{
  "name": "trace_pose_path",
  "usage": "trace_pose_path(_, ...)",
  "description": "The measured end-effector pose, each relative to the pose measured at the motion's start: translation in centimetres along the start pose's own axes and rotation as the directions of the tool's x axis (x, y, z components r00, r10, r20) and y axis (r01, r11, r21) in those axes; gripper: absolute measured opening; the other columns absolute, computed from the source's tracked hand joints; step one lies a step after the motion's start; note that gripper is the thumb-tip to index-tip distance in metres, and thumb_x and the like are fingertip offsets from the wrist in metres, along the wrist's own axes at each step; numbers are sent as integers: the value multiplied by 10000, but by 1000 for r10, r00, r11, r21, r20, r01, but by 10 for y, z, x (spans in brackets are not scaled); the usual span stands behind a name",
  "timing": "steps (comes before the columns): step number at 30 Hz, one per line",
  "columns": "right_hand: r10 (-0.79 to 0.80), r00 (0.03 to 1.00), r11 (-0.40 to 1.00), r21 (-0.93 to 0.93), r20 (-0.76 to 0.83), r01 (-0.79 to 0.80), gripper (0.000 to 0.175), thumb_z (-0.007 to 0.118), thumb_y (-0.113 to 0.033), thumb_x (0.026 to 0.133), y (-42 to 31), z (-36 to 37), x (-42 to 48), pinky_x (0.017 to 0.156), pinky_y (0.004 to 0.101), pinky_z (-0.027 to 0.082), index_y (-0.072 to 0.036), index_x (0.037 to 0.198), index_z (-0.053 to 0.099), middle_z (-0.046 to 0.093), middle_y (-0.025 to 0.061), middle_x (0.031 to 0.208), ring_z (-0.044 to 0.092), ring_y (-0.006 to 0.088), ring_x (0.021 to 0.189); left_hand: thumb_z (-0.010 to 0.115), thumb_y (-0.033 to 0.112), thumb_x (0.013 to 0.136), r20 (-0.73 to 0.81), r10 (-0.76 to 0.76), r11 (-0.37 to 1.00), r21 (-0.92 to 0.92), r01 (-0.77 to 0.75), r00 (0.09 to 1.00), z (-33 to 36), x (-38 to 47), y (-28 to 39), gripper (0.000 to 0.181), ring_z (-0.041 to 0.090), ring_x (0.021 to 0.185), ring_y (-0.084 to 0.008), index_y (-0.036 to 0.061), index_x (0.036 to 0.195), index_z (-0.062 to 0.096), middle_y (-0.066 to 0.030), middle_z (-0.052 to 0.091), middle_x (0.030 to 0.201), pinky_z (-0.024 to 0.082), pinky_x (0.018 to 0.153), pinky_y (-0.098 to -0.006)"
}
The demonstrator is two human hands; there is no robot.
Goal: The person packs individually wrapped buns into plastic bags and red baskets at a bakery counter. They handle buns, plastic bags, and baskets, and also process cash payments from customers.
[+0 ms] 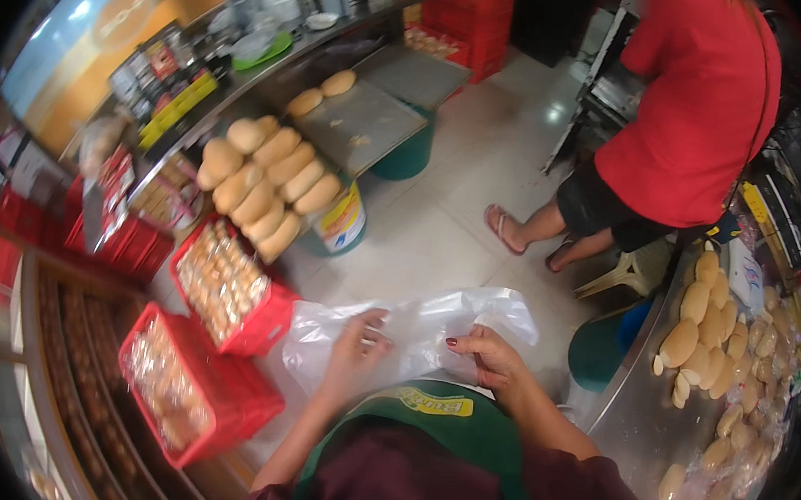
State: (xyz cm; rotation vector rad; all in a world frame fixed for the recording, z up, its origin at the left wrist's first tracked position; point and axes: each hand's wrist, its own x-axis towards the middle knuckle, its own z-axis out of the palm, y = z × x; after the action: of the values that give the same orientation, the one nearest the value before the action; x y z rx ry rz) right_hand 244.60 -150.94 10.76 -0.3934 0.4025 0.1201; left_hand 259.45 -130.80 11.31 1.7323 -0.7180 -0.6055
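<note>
A clear plastic bag (411,336) is spread out in front of my green apron, at chest height above the tiled floor. On its right side my right hand (494,358) pinches the film between thumb and fingers. My left hand (358,346) is at the bag's left part, fingers bent and somewhat apart; blur hides whether they grip the film. Left of the bag stand two red plastic crates, one with packed small buns (223,281), the other with plastic-wrapped bread (167,387). Beyond them, long bread rolls (263,181) are piled up.
A person in a red shirt (698,112) stands at the upper right. On the right, a metal table (632,420) bears loose rolls (705,319) and bagged bread (742,423). A baking tray (361,125) with two rolls rests near green buckets (405,154). A cluttered counter (243,86) runs behind.
</note>
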Motion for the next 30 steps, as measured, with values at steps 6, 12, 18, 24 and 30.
trace_pose_path(6, -226, 945, 974, -25, -235, 226, 335, 663, 16, 795, -141, 29, 109, 890, 370, 537, 9, 1124, 597, 656, 123, 1055, 650, 225, 977, 670, 2, 844, 477, -4, 999, -36, 24, 879, -6, 238, 21, 511, 575, 981, -156, 83, 1304, 462, -97, 475, 1173, 504, 810, -292)
trace_pose_path(12, -347, 843, 919, 30, -412, 393, 248, 640, 35, 801, -296, -17, 195, 780, 343, 570, 8, 1046, 610, 664, 96, 951, 666, 206, 859, 745, 143, 814, 676, 103, 984, 37, -172, 730, 46, 460, 50, 489, 591, 1024, -200, 92, 1244, 518, -113, 504, 1196, 527, 746, -303)
trace_pose_path(18, -438, 815, 880, 6, -379, 475, 244, 635, 24, 809, -490, -118, 294, 761, 339, 570, 18, 1050, 596, 651, 119, 976, 670, 200, 886, 745, 201, 809, 675, 320, 861, 84, -501, 664, 132, 689, 72, 437, 602, 973, -270, 90, 1186, 554, -154, 537, 1121, 532, 736, -358)
trace_pose_path(24, -621, 748, 775, -45, -235, 630, 303, 668, -2, 800, -725, -137, 408, 740, 304, 537, 5, 1088, 571, 625, 98, 972, 635, 189, 853, 727, 158, 831, 448, 260, 911, 180, -371, 856, 211, 909, 118, 402, 595, 851, -209, 41, 1167, 540, -136, 570, 1029, 512, 716, -324)
trace_pose_path(30, -489, 804, 869, -105, -339, 484, 217, 686, -94, 852, -967, -105, 521, 729, 292, 516, -16, 1027, 584, 619, 61, 929, 609, 155, 824, 644, 55, 891, 236, 213, 971, -159, -179, 948, 257, 1136, 119, 238, 543, 859, -100, 29, 1096, 527, -41, 566, 950, 467, 773, -255)
